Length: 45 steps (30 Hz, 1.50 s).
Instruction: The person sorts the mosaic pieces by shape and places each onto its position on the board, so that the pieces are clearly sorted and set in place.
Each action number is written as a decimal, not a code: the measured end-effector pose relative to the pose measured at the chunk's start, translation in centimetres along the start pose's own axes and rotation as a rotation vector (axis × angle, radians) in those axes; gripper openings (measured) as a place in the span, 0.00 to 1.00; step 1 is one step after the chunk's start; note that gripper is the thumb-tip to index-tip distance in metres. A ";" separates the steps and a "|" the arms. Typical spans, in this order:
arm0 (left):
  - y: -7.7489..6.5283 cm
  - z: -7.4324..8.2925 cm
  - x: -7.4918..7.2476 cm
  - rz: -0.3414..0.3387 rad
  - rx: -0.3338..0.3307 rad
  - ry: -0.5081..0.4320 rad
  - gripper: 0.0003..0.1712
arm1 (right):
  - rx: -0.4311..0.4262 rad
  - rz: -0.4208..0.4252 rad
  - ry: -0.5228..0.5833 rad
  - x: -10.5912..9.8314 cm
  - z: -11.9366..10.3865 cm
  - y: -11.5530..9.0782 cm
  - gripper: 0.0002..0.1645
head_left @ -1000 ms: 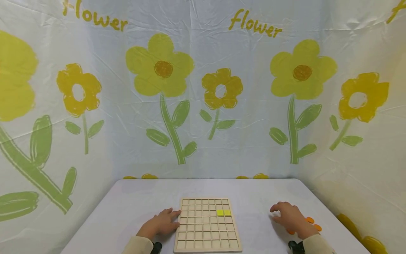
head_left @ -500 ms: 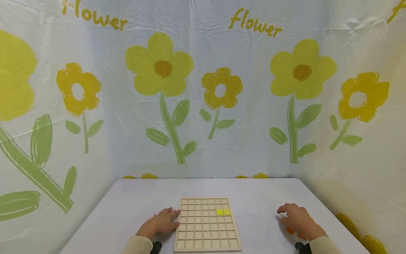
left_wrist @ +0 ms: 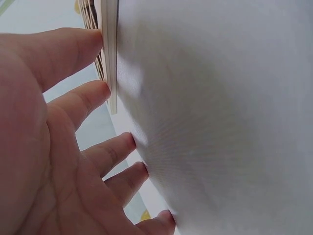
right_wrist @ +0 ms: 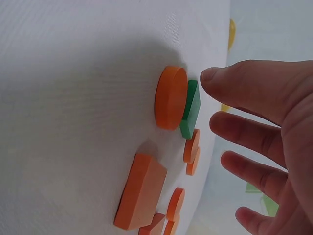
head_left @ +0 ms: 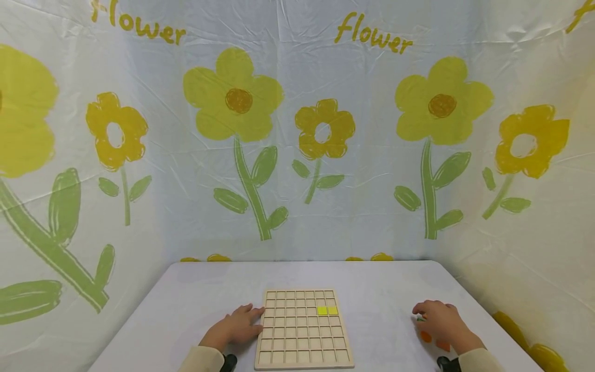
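A pale wooden grid board (head_left: 297, 330) lies flat on the table, with two yellow square tiles (head_left: 322, 310) side by side in its upper right cells. My left hand (head_left: 239, 325) rests at the board's left edge, fingers spread. In the left wrist view its thumb and forefinger touch the board's side (left_wrist: 112, 73). My right hand (head_left: 439, 321) hovers over loose pieces with its fingers slightly bent and nothing held. Below it, the right wrist view shows an orange disc (right_wrist: 171, 98), a flat green piece (right_wrist: 190, 111) and an orange straight-edged block (right_wrist: 141, 191).
More small orange pieces, including a round one (right_wrist: 176, 204), lie farther along under the right hand. The white table (head_left: 376, 289) ends at a hanging cloth (head_left: 372, 217) printed with flowers, which also encloses both sides.
My right hand has moved right and slightly down over the loose pieces, covering the outer orange discs; a bit of green now shows beneath its fingers. My left hand stays at the board.
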<state>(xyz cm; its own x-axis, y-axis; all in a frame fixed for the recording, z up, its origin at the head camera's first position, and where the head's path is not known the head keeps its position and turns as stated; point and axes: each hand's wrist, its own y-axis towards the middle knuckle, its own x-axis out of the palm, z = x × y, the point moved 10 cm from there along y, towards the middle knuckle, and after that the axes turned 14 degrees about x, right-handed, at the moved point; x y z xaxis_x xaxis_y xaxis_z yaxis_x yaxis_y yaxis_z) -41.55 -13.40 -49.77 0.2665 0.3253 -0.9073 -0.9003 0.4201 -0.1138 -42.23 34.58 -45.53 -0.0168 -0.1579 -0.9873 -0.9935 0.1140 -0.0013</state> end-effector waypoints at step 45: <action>0.3 -0.5 0.4 0.010 -0.001 -0.005 0.31 | 0.053 -0.083 0.094 0.1 -1.8 0.1 0.09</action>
<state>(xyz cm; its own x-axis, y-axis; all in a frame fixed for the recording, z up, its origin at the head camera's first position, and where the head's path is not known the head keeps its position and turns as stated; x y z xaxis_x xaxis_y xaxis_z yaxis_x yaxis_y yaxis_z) -41.91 -13.55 -50.36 0.2586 0.3336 -0.9065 -0.9033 0.4161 -0.1046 -42.57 32.84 -45.33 0.0521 -0.2596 -0.9643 -0.9846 0.1482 -0.0931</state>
